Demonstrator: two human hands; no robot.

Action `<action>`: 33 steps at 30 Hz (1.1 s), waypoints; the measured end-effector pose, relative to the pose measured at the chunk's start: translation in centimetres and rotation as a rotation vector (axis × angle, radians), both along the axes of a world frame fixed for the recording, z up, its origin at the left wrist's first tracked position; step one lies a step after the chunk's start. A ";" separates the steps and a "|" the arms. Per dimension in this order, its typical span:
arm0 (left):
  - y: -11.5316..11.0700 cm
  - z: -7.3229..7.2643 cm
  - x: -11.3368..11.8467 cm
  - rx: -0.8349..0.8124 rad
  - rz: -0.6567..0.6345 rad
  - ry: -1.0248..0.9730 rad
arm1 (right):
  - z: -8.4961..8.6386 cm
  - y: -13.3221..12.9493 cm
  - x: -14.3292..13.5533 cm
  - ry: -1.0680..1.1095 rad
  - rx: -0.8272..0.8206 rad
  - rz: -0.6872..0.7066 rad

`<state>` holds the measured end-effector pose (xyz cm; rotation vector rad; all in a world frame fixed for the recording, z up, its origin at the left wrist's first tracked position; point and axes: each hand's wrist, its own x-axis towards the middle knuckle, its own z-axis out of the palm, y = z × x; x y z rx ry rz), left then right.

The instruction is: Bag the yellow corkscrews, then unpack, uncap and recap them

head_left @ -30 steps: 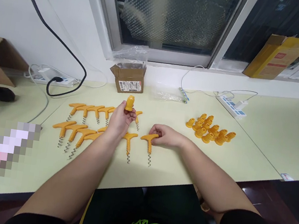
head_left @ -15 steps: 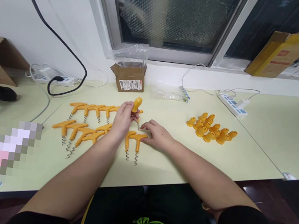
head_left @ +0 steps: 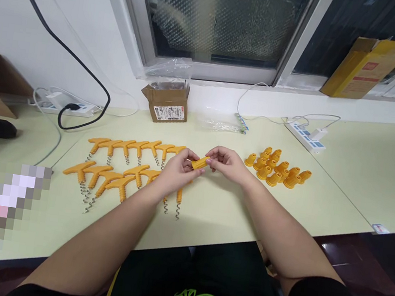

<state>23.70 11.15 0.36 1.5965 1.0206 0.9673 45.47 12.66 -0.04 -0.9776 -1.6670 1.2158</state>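
Between my two hands, above the table [head_left: 224, 215], is a yellow flared plastic sleeve [head_left: 200, 163], tilted nearly on its side. My left hand [head_left: 179, 169] grips its wider end from the left. At the narrower end, the fingers of my right hand [head_left: 229, 164] pinch it; anything else inside those fingers is hidden. Yellow T-handled corkscrews [head_left: 139, 146] lie in a back row just left of my left hand. A front row of similar corkscrews [head_left: 95, 173] is partly covered by my left forearm. Several matching sleeves [head_left: 263, 172] stand upright to the right of my right hand.
A small open cardboard box [head_left: 169, 106] and a clear plastic bag [head_left: 221, 121] sit by the wall. Power strips [head_left: 305, 136] with cables lie at the back. A black cable [head_left: 94, 72] hangs at left. A yellow carton [head_left: 370, 69] leans against the window.
The sleeve in my left hand has come down and tipped from upright towards the right. My right hand has risen from beside the corkscrews to grip the sleeve's end.
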 end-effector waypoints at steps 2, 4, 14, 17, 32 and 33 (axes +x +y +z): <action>-0.2 0.1 0.0 0.062 0.003 0.086 | 0.1 0.4 1.0 -0.075 0.057 -0.094; -0.3 0.2 -0.2 0.170 -0.005 0.193 | 0.2 0.8 2.3 -0.235 0.175 -0.285; -0.3 0.7 -0.4 0.376 -0.197 0.501 | -0.2 2.2 7.7 -0.903 0.126 -0.777; 0.5 1.0 -1.1 0.298 0.015 0.323 | -0.6 2.7 8.6 -0.931 0.053 -0.818; 1.1 -0.5 -1.1 0.419 -0.045 0.569 | -1.9 2.1 3.6 -0.528 0.444 -0.327; 0.9 -0.7 -0.9 0.441 -0.080 0.622 | -2.4 2.1 2.9 -0.537 0.434 -0.256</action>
